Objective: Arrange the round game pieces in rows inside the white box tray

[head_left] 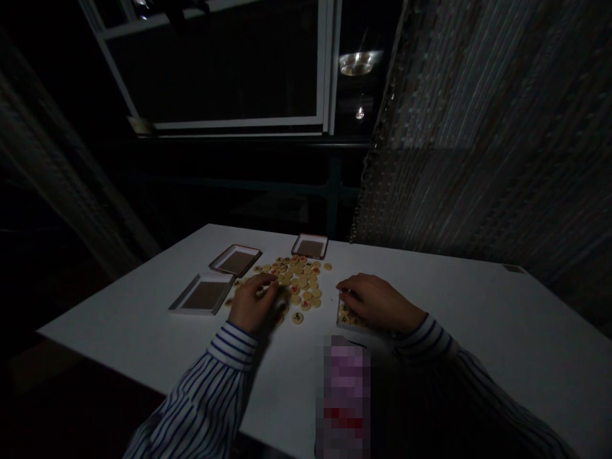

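Note:
Round wooden Chinese chess pieces (301, 280), some with red or black characters, lie in a loose pile mid-table. My left hand (252, 303) is at the pile's left side, thumb and forefinger curled toward each other in a pinch. Whatever sits between those fingertips, if anything, is too dark to make out. Over a small shallow box (349, 328) my right hand (382, 301) bends down, fingers and thumb drawn together. Several pieces with black characters (345, 312) show inside that box; the hand covers the rest. Its fingertips' contents are hidden.
Two shallow open trays (178, 311) (213, 264) lie left of the pile, and another open tray (310, 236) stands behind it. All rest on a white table (478, 319). A pixelated pink object (347, 382) is at the near edge. A string curtain (444, 127) hangs at right.

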`<state>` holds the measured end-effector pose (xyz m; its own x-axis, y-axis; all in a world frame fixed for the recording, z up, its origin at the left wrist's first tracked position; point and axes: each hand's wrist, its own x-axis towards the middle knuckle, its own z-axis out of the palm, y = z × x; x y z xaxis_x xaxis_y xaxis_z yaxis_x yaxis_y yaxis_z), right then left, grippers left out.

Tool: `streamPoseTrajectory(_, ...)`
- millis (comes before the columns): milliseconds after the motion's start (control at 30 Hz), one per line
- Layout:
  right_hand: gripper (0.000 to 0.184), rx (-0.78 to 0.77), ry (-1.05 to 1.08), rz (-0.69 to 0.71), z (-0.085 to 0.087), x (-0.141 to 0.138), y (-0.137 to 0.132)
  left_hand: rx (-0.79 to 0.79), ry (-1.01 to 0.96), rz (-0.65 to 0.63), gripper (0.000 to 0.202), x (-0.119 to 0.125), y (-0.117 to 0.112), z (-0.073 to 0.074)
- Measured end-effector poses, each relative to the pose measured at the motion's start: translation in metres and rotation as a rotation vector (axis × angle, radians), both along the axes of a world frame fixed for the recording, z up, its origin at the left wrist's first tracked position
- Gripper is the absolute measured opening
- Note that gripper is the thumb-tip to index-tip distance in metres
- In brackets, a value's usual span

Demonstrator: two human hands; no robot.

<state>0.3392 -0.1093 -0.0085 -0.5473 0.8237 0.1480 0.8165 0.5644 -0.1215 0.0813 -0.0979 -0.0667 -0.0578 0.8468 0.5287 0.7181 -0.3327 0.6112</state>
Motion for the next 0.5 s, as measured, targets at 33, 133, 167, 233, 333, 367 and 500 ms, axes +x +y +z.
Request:
streamPoseTrajectory(33,0.034,0.005,0.004,-0.007,-0.001,-0.001,0.0,0.025,0.018,-0.025,0.028,0.0,0.003,-0.001)
streamPoseTrajectory(133,0.033,0.008,0.005,-0.019,-0.003,-0.003,0.003,0.075,0.039,-0.09,0.026,-0.001,0.008,-0.009)
streamPoseTrajectory(167,0.032,0.011,0.004,-0.016,-0.003,-0.003,0.004,0.081,0.046,-0.116,0.025,-0.001,0.009,-0.012)
streamPoseTrajectory(233,0.031,0.017,0.0,-0.001,-0.004,-0.004,0.007,0.091,0.07,-0.164,0.023,-0.002,0.007,-0.019)
streamPoseTrajectory(333,0.03,0.01,-0.009,0.026,-0.005,-0.008,0.011,0.137,0.134,-0.236,0.022,-0.002,0.002,-0.026)
streamPoseTrajectory(367,0.03,0.005,-0.013,0.034,-0.006,-0.01,0.012,0.148,0.16,-0.261,0.022,-0.002,0.001,-0.027)
streamPoseTrajectory(500,0.029,0.003,-0.031,0.07,-0.011,-0.02,0.013,0.13,0.276,-0.332,0.028,-0.005,-0.001,-0.033)
